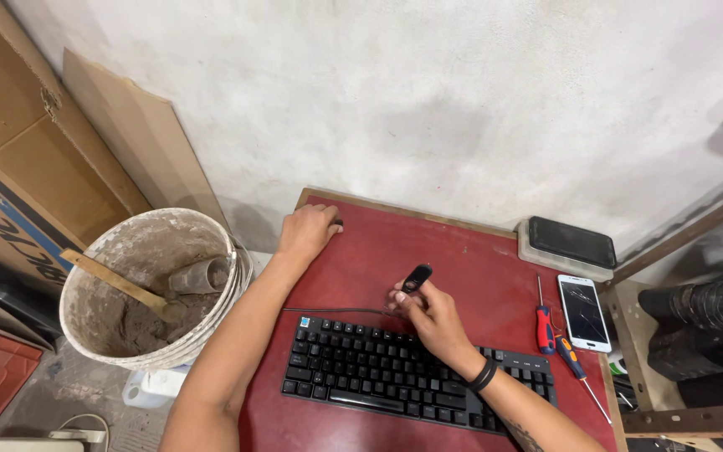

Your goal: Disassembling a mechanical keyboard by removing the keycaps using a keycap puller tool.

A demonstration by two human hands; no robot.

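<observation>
At a red worktable (pixel 479 276) set against a rough plaster wall, you are lifting a small black oblong piece (pixel 417 277) in your right hand (pixel 428 314), pinching its lower end between thumb and fingertips so that the rest is standing clear above the grip and tilting toward the wall. Holding it by the end is probably leaving most of it open to your view. A thin black cable (pixel 336 310) is running along the tabletop to that same hand, just past the far edge of the black keyboard (pixel 412 377); whether it is joining the piece cannot be told.

Your left hand (pixel 305 232) is reaching to the table's far corner, fingers curled over something small and dark that is mostly hidden, so its grip cannot be told. Two screwdrivers (pixel 546 322) and a white phone with a cracked screen (pixel 584 312) are lying near the right edge, apparently kept within reach. A mortar-caked bucket (pixel 156 289) is standing on the floor to your left.
</observation>
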